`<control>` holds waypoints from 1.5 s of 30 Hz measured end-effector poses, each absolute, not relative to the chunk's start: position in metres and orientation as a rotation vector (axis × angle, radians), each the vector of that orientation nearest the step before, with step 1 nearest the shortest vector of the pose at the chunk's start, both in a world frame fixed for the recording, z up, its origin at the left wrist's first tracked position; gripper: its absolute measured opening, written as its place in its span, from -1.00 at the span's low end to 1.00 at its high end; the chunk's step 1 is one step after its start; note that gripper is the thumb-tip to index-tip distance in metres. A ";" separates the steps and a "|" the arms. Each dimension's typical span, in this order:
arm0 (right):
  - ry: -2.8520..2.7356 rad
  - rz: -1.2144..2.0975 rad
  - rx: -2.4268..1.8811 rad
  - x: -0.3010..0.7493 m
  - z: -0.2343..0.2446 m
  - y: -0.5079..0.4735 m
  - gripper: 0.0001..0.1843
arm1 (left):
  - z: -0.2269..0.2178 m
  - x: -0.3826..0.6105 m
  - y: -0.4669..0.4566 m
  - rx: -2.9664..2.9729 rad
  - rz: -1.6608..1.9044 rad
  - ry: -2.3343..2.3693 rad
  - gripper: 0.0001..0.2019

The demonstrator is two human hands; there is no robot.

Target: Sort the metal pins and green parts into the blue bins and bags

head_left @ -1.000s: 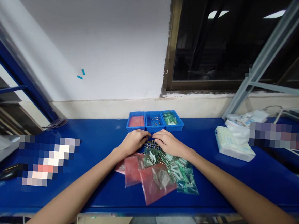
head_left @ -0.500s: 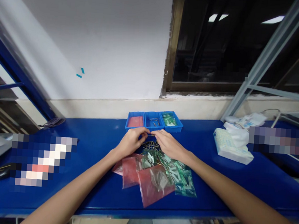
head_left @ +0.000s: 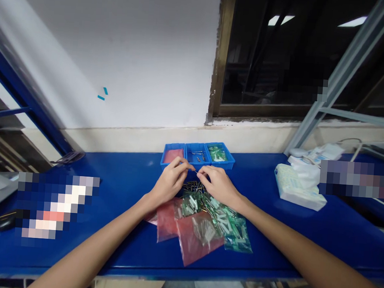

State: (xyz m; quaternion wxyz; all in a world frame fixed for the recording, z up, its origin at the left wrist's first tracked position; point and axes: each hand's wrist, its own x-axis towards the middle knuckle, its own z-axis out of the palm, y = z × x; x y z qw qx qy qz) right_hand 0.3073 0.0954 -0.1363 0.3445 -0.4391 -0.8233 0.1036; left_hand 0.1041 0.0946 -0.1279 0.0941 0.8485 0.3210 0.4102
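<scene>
My left hand [head_left: 171, 181] and my right hand [head_left: 220, 185] meet fingertip to fingertip in front of the blue bins. Pinched between them is a thin metal pin [head_left: 195, 171], too small to make out fully. Below the fingers lies a loose pile of metal pins [head_left: 194, 186], gold and dark, partly covered by my hands. Closer to me are clear bags of pins on green [head_left: 238, 236] and several pink plastic bags [head_left: 189, 244], one with pale pins on top.
Behind my hands stand three joined blue bins [head_left: 232, 161], with pink bags, a few metal pieces and green bags inside. A tissue pack [head_left: 300, 197] lies to the right. A black mouse [head_left: 5, 221] is at far left. Wall and window close off the back.
My fingers have shifted around the pin, with the left fingers lifting and the right fingers curling more. The pin now slants between the fingertips. Bags and bins stay put.
</scene>
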 end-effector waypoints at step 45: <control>-1.936 0.597 -0.989 0.304 -0.145 0.099 -0.65 | -0.134 0.104 0.098 2.521 1.027 0.911 -0.75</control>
